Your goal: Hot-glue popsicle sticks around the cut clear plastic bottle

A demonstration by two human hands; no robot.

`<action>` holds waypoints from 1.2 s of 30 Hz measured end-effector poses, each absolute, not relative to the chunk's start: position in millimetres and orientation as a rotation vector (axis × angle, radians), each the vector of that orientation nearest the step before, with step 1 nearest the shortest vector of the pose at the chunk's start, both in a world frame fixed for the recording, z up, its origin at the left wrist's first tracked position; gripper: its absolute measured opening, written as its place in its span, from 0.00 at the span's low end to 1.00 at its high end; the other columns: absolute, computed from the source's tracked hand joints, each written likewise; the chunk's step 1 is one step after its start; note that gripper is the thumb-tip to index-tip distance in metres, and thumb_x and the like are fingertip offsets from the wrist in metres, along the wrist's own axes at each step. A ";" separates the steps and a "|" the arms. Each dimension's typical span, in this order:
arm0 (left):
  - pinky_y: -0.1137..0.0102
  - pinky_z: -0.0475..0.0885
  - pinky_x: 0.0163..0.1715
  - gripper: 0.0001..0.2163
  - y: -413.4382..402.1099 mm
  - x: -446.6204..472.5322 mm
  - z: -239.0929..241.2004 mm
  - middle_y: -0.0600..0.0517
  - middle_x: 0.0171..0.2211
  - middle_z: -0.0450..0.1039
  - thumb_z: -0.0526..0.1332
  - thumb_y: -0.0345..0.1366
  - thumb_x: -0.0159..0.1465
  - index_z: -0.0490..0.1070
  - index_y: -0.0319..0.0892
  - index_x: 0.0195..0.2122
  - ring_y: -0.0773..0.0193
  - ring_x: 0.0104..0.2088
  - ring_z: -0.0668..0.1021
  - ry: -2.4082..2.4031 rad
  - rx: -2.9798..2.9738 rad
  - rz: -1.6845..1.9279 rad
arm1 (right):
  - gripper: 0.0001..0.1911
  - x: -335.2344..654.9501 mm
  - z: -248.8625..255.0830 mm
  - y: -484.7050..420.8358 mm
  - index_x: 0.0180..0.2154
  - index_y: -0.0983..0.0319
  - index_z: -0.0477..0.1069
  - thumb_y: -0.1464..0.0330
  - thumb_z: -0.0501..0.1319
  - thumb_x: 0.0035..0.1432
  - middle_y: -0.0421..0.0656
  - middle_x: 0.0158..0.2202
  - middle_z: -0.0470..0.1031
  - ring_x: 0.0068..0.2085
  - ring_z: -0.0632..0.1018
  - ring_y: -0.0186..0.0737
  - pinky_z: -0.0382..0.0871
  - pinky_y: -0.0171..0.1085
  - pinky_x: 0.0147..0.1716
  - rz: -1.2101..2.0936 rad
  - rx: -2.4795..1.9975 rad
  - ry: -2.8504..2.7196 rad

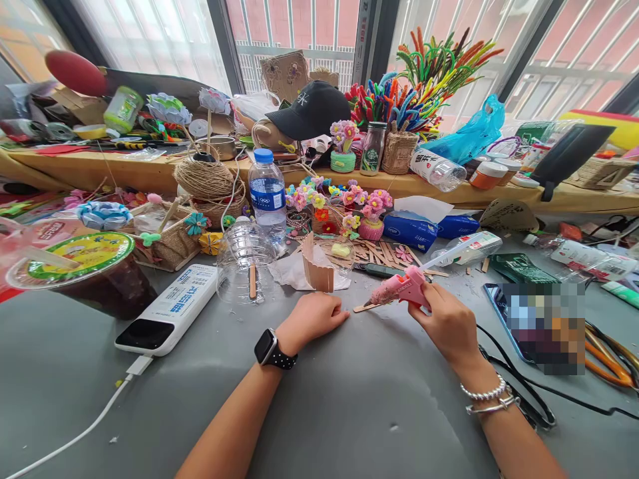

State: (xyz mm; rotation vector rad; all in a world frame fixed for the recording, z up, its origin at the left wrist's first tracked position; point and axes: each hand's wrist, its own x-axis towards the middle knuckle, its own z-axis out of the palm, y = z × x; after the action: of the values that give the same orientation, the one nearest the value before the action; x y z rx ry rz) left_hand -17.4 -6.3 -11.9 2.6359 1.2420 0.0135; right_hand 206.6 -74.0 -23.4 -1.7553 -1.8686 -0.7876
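Note:
My right hand is wrapped round a pink hot glue gun, a white glue stick jutting from its back. The gun's nozzle points down at a flat wooden craft stick lying on the grey table, touching or just above it. Left of that stick, my left hand is closed low over the table, fingers curled together; what they hold, if anything, is hidden. Directly behind it stands a curved wall of joined craft sticks, its lower edge partly covered by the hand. Whether the hand touches this wall I cannot tell.
A cut clear plastic bottle, water bottle, loose craft sticks and tissue packs lie behind. Left are a power bank and a lidded drink cup. Right are a phone, black cable and orange-handled pliers.

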 end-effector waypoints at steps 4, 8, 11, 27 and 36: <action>0.72 0.50 0.19 0.15 -6.2 -17.9 -12.4 0.51 0.21 0.69 0.49 0.44 0.58 0.65 0.40 0.22 0.64 0.24 0.71 1.247 2.624 0.018 | 0.10 206.8 -22.7 -74.3 0.34 0.65 0.67 0.70 0.53 0.49 0.40 0.23 0.69 0.24 0.69 0.33 0.55 0.31 0.21 -0.819 -1.733 -1.871; 0.73 0.51 0.19 0.15 -6.0 -17.7 -12.5 0.51 0.22 0.69 0.49 0.44 0.58 0.66 0.40 0.22 0.64 0.24 0.71 1.250 2.618 0.010 | 0.10 205.9 -21.8 -74.6 0.33 0.65 0.68 0.70 0.52 0.49 0.40 0.23 0.69 0.25 0.69 0.32 0.55 0.31 0.21 -0.852 -1.713 -1.877; 0.73 0.51 0.19 0.14 -5.8 -17.1 -12.6 0.51 0.22 0.70 0.49 0.43 0.58 0.66 0.41 0.22 0.65 0.24 0.71 1.256 2.623 0.000 | 0.10 205.5 -21.9 -74.5 0.34 0.65 0.68 0.71 0.52 0.49 0.40 0.24 0.70 0.25 0.69 0.32 0.55 0.31 0.21 -0.861 -1.699 -1.882; 0.73 0.49 0.18 0.14 -7.0 -17.2 -11.1 0.51 0.22 0.70 0.49 0.43 0.58 0.65 0.41 0.22 0.65 0.23 0.70 1.243 2.640 0.018 | 0.11 204.9 -22.9 -74.9 0.35 0.66 0.68 0.70 0.54 0.49 0.41 0.25 0.71 0.26 0.70 0.33 0.57 0.31 0.22 -0.841 -1.706 -1.897; 0.74 0.54 0.19 0.16 -6.1 -16.6 -13.0 0.53 0.25 0.71 0.51 0.51 0.55 0.65 0.42 0.26 0.63 0.26 0.72 1.216 2.638 0.029 | 0.10 205.4 -23.1 -74.0 0.34 0.66 0.68 0.70 0.54 0.48 0.39 0.24 0.70 0.25 0.69 0.32 0.55 0.31 0.21 -0.895 -1.697 -1.852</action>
State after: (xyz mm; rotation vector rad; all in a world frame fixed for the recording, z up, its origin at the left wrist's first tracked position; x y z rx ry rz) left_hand -16.6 -6.1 -13.0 2.6379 1.2162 0.0288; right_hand 205.4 -74.0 -23.1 -1.6967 -1.8518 -0.8945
